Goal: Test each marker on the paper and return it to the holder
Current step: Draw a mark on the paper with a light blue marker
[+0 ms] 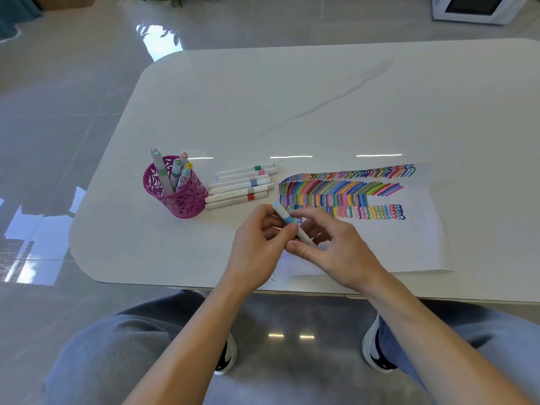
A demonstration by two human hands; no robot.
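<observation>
Grips one marker [287, 220] in both hands, over the near left part of the paper [409, 244]. With the left hand [257, 241], curls thumb and fingers round the far stretch of it, at the light-blue band. With the right hand [333, 247], pinches the white barrel nearer the body, other fingers loosely spread. Points the blue end far and left, the other end near and right, hidden among the fingers. Reads as a two-handed hold for pulling a cap off or pushing it home; cannot tell which, nor whether the cap is seated.

Works above the bare near strip of the paper, probably so that a stroke lands clear of the coloured rows filling the far part.

To the left on the table [292, 97], a purple holder [178, 197] upright, with several markers [172, 173] standing in it, within easy reach of the left hand for the return. Between holder and paper, a row of white markers [242, 185] lying side by side, just beside the holder. Likely a batch set apart from those in the holder; cannot tell whether tested or waiting.
</observation>
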